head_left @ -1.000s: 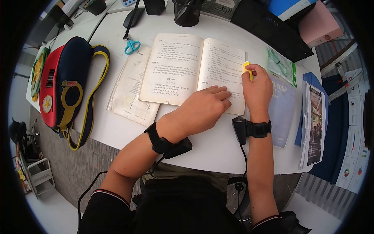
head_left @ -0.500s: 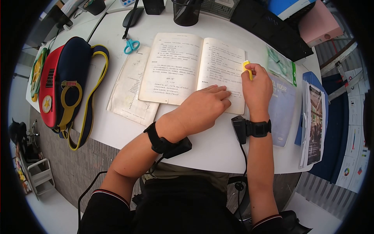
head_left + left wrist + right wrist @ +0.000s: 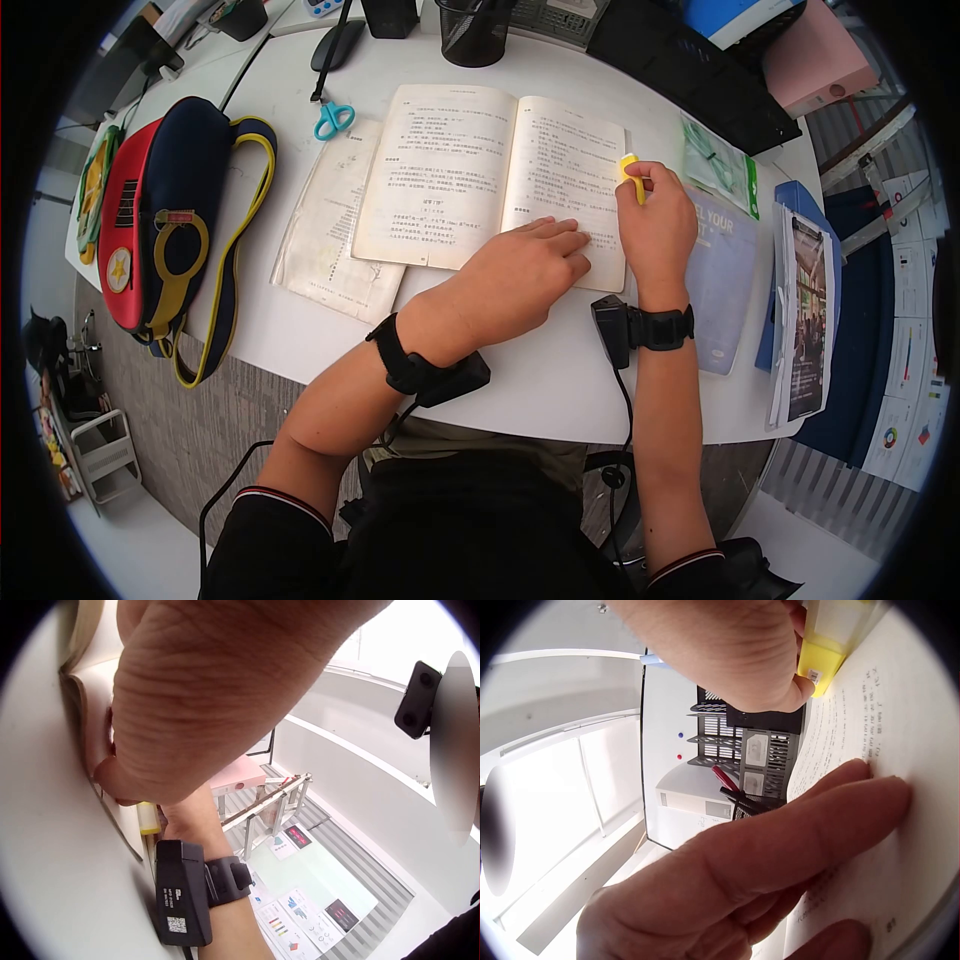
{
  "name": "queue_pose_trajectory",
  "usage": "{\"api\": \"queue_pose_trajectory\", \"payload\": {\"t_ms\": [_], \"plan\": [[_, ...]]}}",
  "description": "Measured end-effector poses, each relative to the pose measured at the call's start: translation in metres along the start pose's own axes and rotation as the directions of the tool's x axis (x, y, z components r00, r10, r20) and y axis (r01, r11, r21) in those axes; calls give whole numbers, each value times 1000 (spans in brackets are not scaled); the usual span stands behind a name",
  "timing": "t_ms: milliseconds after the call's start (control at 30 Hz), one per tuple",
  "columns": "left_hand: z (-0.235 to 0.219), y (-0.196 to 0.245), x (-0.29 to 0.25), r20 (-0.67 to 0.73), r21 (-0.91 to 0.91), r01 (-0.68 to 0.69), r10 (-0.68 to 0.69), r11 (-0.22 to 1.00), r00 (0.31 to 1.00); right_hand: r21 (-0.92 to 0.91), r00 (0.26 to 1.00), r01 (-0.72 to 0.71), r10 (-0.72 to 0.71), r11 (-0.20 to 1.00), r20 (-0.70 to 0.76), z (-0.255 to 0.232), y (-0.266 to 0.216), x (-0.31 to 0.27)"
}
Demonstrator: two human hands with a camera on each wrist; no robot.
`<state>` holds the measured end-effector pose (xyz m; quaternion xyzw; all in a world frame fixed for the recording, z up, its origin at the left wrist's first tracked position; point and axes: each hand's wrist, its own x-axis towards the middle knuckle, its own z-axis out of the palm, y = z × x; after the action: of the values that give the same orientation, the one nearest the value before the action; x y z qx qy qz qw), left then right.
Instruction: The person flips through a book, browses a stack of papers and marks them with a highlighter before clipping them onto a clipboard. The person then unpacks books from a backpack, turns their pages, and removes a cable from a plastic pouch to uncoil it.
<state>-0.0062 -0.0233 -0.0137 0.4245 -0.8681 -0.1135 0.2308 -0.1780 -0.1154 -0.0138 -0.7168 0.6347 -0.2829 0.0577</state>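
An open book (image 3: 440, 170) lies on the white desk, with printed text on both pages. The left hand (image 3: 510, 285) rests on the lower part of the right page, palm down, fingers extended and close together. At the right page's outer edge, the right hand (image 3: 655, 225) pinches a small yellow tool (image 3: 630, 178) between thumb and fingers. The right wrist view shows the yellow tool (image 3: 829, 656) with a clear part, close to the page (image 3: 900, 727); its tip is not clearly visible. In the left wrist view, the left hand (image 3: 217, 682) hides much of the page.
Left of the book lie a worn booklet (image 3: 330, 250), teal scissors (image 3: 333, 121) and a red-and-navy bag (image 3: 165, 210). A mesh pen holder (image 3: 474, 32) stands behind. To the right are a green-edged packet (image 3: 718, 165), a purple-blue folder (image 3: 725, 290) and stacked papers (image 3: 805, 320).
The head view has shifted slightly, moving the desk items a little left in the picture. Both hands keep nearly the same pose, the right one still holding the yellow tool.
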Motion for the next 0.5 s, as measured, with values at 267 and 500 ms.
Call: {"api": "queue_pose_trajectory", "payload": {"t_ms": [267, 500], "plan": [[-1, 0, 1, 9, -9, 5, -5, 1000, 1000, -5, 1000, 6, -6, 1000, -2, 1, 1, 0], [-1, 0, 0, -5, -20, 3, -3, 1000, 1000, -5, 1000, 11, -11, 1000, -2, 0, 0, 0]]}}
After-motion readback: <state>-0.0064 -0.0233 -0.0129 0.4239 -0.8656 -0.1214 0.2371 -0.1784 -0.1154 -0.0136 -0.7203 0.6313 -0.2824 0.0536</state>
